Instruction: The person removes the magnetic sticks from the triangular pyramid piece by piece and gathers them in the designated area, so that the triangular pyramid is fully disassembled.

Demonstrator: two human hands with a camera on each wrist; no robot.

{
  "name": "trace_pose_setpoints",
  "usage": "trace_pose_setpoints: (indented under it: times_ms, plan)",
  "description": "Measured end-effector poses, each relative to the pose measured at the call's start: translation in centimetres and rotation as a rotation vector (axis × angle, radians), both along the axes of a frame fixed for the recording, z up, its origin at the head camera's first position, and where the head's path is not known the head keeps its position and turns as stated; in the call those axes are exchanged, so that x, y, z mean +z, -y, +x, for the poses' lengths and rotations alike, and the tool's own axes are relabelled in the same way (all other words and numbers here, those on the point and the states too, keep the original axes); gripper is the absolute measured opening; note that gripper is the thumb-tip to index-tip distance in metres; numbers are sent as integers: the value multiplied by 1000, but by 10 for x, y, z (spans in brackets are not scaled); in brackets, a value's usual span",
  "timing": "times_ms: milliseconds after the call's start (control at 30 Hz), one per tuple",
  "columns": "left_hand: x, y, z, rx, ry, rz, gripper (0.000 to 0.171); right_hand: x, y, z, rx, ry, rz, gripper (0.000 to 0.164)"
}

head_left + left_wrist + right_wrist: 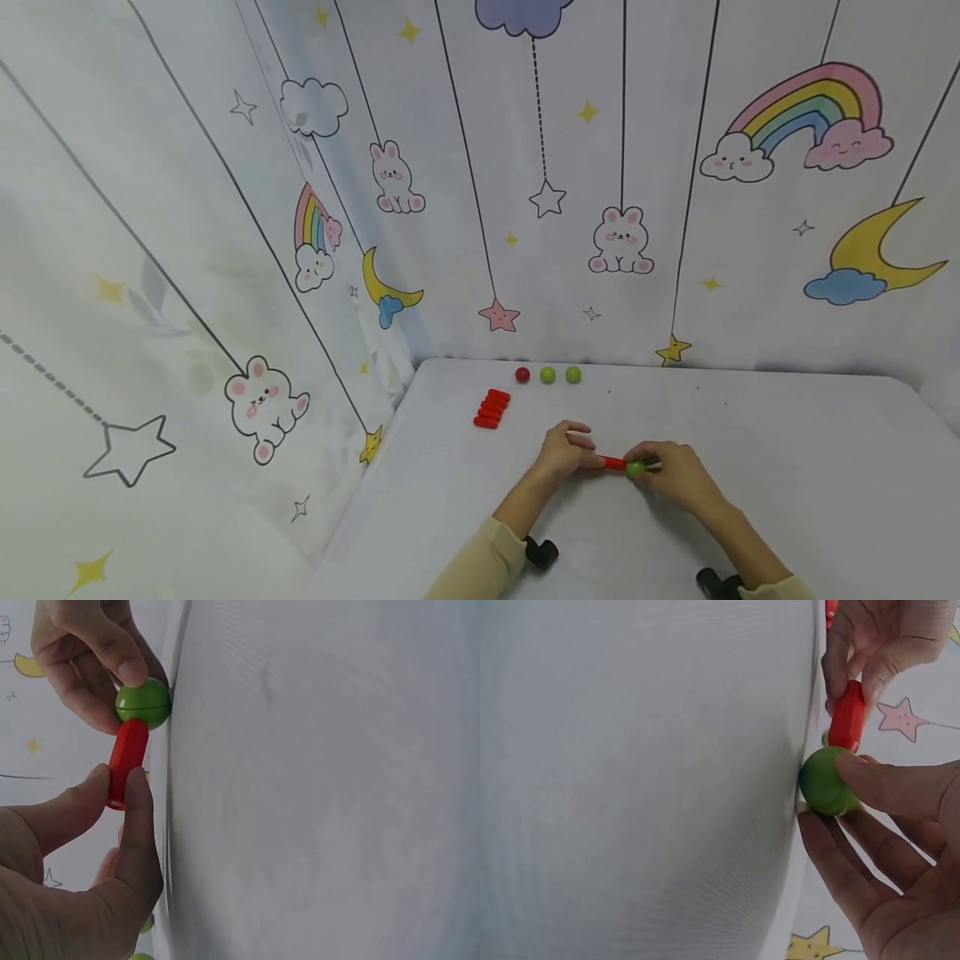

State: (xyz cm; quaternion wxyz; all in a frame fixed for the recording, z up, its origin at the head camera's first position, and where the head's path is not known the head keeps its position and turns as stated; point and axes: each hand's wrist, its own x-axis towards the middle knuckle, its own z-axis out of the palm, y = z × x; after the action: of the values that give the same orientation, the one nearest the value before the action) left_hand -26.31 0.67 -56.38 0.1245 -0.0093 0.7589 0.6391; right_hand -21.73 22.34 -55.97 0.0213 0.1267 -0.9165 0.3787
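Between thumb and forefinger, my left hand [567, 451] pinches a short red stick [128, 759] near one end. At the stick's other end is a green ball [828, 781], which my right hand [678, 473] grips with thumb and fingertips. Stick and ball meet end to end in both wrist views; whether the stick sits inside a hole in the ball cannot be told. Both hands are low over the white table. In the left wrist view a dark line runs round the ball, and the near end of the red stick shows a small pale spot.
Several red sticks [492, 409] lie side by side on the white table [787, 467], left of the hands. Behind them sit a red ball [522, 375] and two green balls [547, 375] in a row. A printed curtain [660, 108] hangs along the table's back and left.
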Motion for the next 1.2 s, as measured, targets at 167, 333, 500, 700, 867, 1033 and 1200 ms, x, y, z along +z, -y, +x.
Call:
trace_pose_setpoints:
  times_ms: [167, 333, 500, 700, 867, 1033, 1200]
  plan:
    - [-4, 13, -5, 4, 9, 45, 49, 0, -2, 0, -2, 6, 27, 21]
    - [-1, 43, -13, 23, 6, 75, 49, 3, -11, 1, -18, 26, 45, 23]
    - [6, 63, -15, 37, 7, 63, 51, 3, -16, 0, -8, 25, 35, 23]
    - [10, 78, -17, 63, -22, 15, 48, 1, -17, -2, -2, 21, 27, 21]
    - [9, 95, -18, 101, -49, -9, 48, 0, -16, -3, 7, 25, 24, 21]
    - [9, 112, -18, 124, -63, -19, 49, 2, -15, -2, 1, 34, 29, 21]
    - [8, 123, -19, 144, -75, -21, 52, 5, -14, -2, 11, 38, 20, 22]
